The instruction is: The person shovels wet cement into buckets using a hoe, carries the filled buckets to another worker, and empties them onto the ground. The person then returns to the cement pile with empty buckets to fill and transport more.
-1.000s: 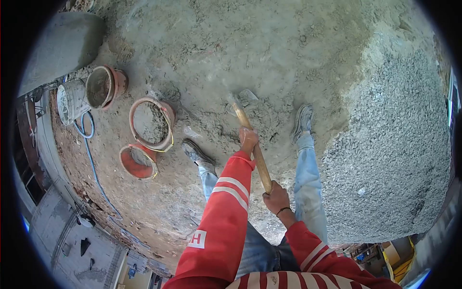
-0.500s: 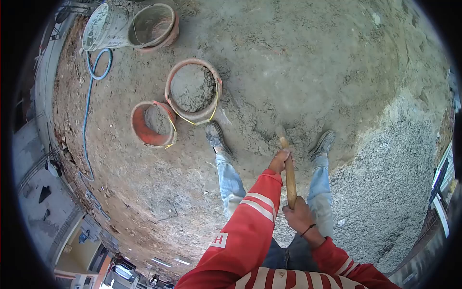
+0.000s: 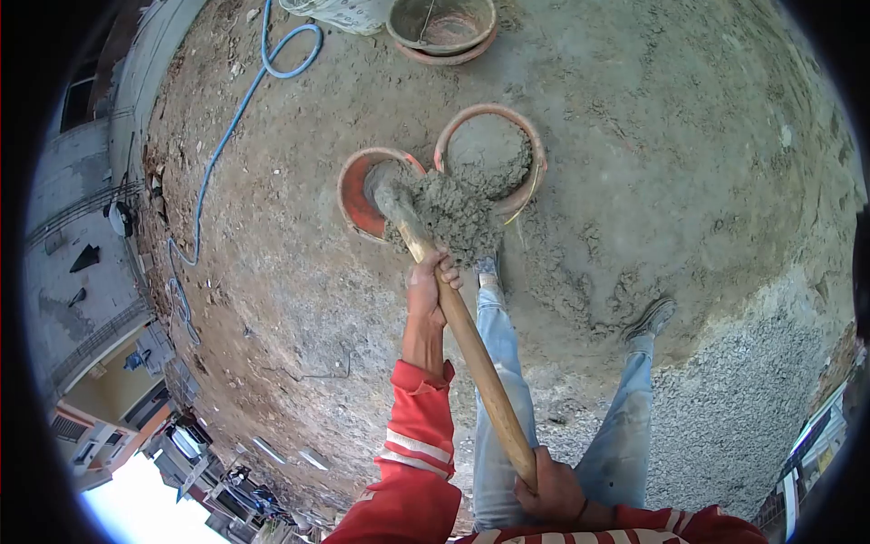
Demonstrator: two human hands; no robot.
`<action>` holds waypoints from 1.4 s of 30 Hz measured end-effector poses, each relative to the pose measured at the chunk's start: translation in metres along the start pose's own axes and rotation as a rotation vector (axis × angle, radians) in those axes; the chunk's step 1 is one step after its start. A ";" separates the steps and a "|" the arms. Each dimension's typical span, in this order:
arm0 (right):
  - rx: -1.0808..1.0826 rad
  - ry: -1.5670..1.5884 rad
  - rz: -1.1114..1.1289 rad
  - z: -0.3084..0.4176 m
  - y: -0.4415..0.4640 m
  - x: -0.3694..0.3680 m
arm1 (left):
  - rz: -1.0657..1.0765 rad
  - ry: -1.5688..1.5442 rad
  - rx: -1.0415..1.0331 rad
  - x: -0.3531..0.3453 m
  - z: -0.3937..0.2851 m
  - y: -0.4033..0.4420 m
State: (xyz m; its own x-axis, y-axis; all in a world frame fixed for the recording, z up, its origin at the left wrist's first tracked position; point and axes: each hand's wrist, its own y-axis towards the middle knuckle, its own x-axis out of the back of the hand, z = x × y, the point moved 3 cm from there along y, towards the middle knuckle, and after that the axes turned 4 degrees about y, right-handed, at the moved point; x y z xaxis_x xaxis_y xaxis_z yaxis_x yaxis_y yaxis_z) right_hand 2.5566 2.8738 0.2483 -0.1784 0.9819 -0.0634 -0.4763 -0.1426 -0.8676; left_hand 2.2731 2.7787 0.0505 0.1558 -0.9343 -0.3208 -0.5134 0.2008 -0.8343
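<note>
My left hand (image 3: 428, 283) wraps around the upper part of a thick wooden hoe handle (image 3: 476, 354), close to its head. Lower down, my right hand (image 3: 551, 490) grips the butt end near my body. The head is caked with grey mix, and the blade is hidden under a heap of wet concrete (image 3: 453, 213). This heap sits over the near side of two buckets. Under the head's tip is the smaller orange bucket (image 3: 355, 195), partly filled. Beside it, the larger bucket (image 3: 535, 150) holds grey mix up near its rim.
Stacked buckets (image 3: 444, 59) and a whitish container (image 3: 349, 14) stand at the far side. A blue hose (image 3: 210, 168) runs along the left. Wet concrete (image 3: 580, 290) spreads on the ground by my feet, and gravel (image 3: 734, 408) is piled at right.
The hoe has risen from the concrete between my feet and swung left to the buckets, carrying a heap of mix. Both hands stay on the handle. The view has shifted left.
</note>
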 end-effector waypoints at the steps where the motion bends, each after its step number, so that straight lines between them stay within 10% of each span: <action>1: 0.107 -0.046 -0.052 -0.028 0.027 0.001 | -0.013 0.007 0.004 0.003 -0.003 0.001; 9: 0.163 -0.585 -0.335 -0.147 0.350 0.031 | -0.206 0.183 -0.427 0.067 -0.006 0.084; 18: 0.362 -0.278 -0.154 -0.165 0.199 0.078 | -0.170 0.122 -0.343 0.000 0.043 0.000; 23: 0.059 0.080 -0.040 -0.208 0.033 0.061 | -0.080 0.242 -0.001 -0.046 0.163 -0.024; 30: -0.275 0.334 -0.477 -0.276 -0.032 0.111 | 0.197 0.476 0.498 -0.184 0.418 0.040; 42: -0.583 0.456 -0.987 -0.419 0.087 0.257 | 0.523 1.605 0.137 -0.346 0.692 0.119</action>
State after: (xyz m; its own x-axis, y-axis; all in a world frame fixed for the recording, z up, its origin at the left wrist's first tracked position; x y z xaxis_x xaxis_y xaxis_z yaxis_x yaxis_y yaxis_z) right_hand 2.8302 3.1659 -0.0507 0.4117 0.6076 0.6792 0.2398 0.6468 -0.7240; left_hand 2.7416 3.3300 -0.2478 -0.9895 -0.0826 0.1186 -0.1442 0.5040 -0.8516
